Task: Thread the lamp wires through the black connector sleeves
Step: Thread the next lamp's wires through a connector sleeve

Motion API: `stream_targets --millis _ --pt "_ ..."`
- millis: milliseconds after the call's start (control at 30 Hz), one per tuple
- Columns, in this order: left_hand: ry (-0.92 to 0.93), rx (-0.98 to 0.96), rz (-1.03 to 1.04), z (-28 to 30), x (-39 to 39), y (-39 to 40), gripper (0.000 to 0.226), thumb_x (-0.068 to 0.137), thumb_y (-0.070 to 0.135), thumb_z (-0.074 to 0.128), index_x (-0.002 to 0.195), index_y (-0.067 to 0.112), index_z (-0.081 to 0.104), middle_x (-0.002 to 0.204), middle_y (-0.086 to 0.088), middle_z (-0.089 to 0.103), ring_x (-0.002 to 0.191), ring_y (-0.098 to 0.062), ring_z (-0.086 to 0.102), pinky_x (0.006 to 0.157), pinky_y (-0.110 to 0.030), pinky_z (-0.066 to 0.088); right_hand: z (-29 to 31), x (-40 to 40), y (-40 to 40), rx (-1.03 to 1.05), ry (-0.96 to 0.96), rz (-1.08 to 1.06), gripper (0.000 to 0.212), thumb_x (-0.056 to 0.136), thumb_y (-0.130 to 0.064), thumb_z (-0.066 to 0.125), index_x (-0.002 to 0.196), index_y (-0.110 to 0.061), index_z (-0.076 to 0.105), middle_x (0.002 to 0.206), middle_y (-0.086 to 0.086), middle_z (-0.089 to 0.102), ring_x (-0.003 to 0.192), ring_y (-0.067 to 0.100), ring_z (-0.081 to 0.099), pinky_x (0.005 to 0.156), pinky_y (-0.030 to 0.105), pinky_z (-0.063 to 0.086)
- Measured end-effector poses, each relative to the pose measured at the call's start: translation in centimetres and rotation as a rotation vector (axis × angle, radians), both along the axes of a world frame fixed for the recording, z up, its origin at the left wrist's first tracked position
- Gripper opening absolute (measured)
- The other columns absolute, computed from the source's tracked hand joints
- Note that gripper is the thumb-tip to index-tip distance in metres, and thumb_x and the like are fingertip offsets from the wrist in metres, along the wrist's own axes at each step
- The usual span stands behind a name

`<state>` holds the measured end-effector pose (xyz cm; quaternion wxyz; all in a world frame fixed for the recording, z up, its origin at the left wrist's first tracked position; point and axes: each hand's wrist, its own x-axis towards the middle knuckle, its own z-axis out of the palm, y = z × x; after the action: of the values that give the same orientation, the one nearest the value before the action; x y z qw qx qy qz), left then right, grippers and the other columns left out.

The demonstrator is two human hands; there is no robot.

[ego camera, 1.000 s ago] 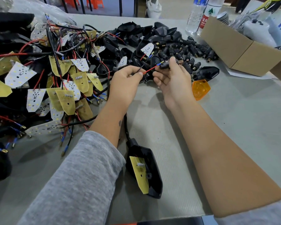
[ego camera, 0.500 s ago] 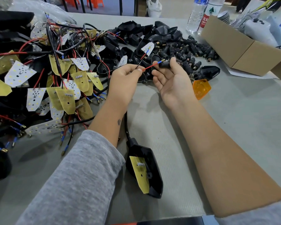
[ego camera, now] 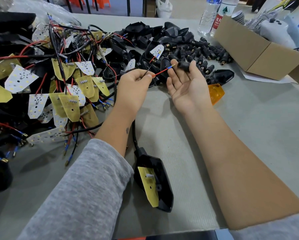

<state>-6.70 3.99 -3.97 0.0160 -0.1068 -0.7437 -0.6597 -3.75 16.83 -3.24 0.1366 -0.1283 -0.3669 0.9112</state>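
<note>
We've got the red wire point(ego camera: 161, 72) pinched between thumb and forefinger of the left hand point(ego camera: 135, 87), its blue-collared metal tip aimed across at the right hand point(ego camera: 186, 85), and a thin black wire runs out of that same pinch beside it. Over on the right, the palm is turned up, fingers loosely spread, and a black connector sleeve point(ego camera: 183, 66) rests up on the fingertips; whether the thumb steadies it we cannot tell. Tip and sleeve are near each other but apart, so nothing is threaded on this lamp yet. The wires trail down under the left wrist to the black lamp housing point(ego camera: 162, 184) lying on the table point(ego camera: 249, 135), its yellow board facing up. Behind, a loose pile of sleeves point(ego camera: 209, 52) waits, and the tangle of wired boards point(ego camera: 58, 87) on the left suggests plenty more lamps to do. By our reckoning, this one is right at its start.
</note>
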Motion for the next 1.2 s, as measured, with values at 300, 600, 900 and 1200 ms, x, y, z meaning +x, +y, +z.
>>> stream_targets --millis 300,600,900,1200 --pt "0.026 -0.017 0.014 -0.26 -0.2 0.02 0.017 0.095 0.015 0.057 0.086 0.022 0.069 0.053 0.016 0.05 0.047 0.003 0.041 0.051 -0.008 0.035 0.09 -0.12 -0.12 0.052 -0.029 0.016 0.034 0.101 -0.037 0.047 0.113 -0.007 0.059 0.085 0.002 0.074 0.069 0.01 0.067 0.064 0.021 0.054" --pt "0.062 -0.078 0.046 -0.65 -0.52 0.14 0.016 0.093 0.013 0.057 0.087 0.02 0.071 0.055 0.014 0.05 0.044 0.002 0.04 0.048 -0.008 0.031 0.25 0.14 0.09 0.076 0.007 0.012 0.012 0.098 -0.033 0.053 0.099 -0.022 0.058 0.085 0.005 0.073 0.066 0.011 0.063 0.063 0.022 0.051" --pt "0.049 -0.029 0.054 -0.34 -0.29 0.01 0.022 0.094 0.015 0.056 0.079 0.024 0.069 0.062 0.005 0.05 0.05 0.0 0.036 0.049 -0.009 0.032 0.26 0.15 0.17 0.11 -0.019 0.01 0.01 0.098 -0.033 0.053 0.098 -0.024 0.057 0.083 0.004 0.074 0.066 0.011 0.063 0.062 0.021 0.052" --pt "-0.058 0.051 0.042 -0.03 -0.31 -0.38 0.019 0.095 0.015 0.055 0.086 0.022 0.07 0.043 0.017 0.041 0.047 -0.003 0.034 0.051 -0.02 0.03 0.61 0.31 -0.16 0.171 -0.016 0.043 0.01 0.099 -0.029 0.053 0.105 -0.022 0.055 0.082 0.004 0.074 0.065 0.012 0.067 0.063 0.023 0.054"
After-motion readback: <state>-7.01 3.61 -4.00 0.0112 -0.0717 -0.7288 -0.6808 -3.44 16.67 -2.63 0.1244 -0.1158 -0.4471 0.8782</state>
